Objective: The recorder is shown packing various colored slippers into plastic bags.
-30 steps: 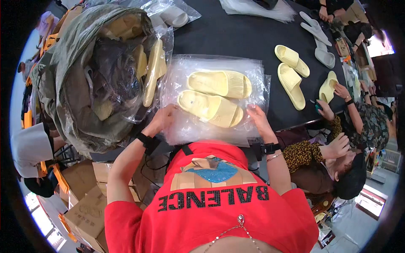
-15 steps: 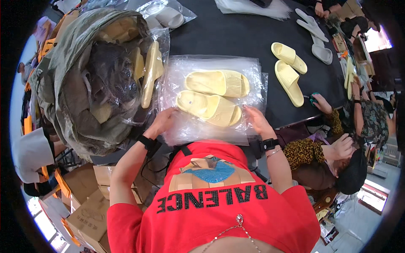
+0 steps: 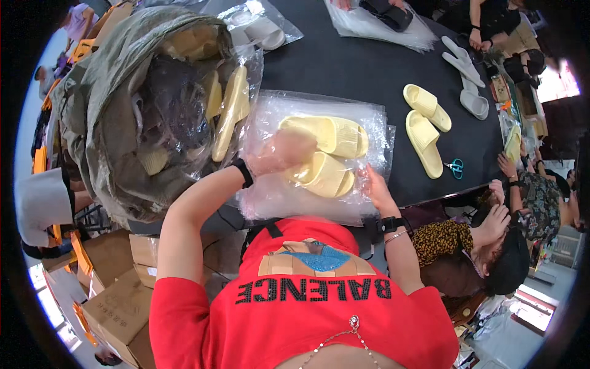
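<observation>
A pair of pale yellow slippers lies on a stack of clear plastic bags on the black table. My left hand is inside a clear bag, fingers bent over the near slipper's heel; whether it grips the slipper is unclear. At the stack's right edge my right hand rests on the plastic beside the slippers, fingers spread.
A large olive sack lined with plastic holds several yellow slippers at the left. Another yellow pair, grey slippers and small scissors lie at the right. Other people sit at the right; cardboard boxes stand lower left.
My left hand has moved up from the stack's near edge and gone inside a clear bag over the near slipper. The right hand shifted slightly along the stack's right edge.
</observation>
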Available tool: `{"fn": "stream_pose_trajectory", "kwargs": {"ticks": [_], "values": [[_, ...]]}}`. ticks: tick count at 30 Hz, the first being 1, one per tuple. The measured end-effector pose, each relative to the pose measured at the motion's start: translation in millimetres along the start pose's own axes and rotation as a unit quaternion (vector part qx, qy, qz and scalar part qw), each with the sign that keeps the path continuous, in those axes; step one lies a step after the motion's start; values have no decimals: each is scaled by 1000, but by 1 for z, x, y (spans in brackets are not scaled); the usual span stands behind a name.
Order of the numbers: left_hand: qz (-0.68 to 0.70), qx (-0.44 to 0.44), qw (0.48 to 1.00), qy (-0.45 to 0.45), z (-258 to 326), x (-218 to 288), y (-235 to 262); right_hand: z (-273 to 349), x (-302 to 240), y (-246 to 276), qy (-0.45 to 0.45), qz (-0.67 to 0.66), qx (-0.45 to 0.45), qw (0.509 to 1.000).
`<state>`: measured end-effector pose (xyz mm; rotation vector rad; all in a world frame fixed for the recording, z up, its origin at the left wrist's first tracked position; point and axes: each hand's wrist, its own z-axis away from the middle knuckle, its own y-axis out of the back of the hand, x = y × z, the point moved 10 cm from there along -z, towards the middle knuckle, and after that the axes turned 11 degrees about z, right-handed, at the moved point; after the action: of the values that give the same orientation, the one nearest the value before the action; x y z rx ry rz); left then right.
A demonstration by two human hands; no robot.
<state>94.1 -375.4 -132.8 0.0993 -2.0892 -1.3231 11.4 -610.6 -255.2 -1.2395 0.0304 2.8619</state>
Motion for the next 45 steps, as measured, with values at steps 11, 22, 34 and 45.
{"fn": "stream_pose_trajectory", "kwargs": {"ticks": [11, 22, 34, 45], "values": [[32, 60, 994, 91, -32, -2, -12, 30, -56, 18, 43, 22, 92, 995], [-8, 85, 989, 121, -27, 1, 0, 15, -79, 45, 63, 69, 155, 983], [35, 113, 991, 63, -32, 38, 16, -8, -109, 63, 173, 307, 77, 933], [25, 96, 993, 65, -36, 43, 16, -10, -102, 54, 224, 260, 88, 935]]}}
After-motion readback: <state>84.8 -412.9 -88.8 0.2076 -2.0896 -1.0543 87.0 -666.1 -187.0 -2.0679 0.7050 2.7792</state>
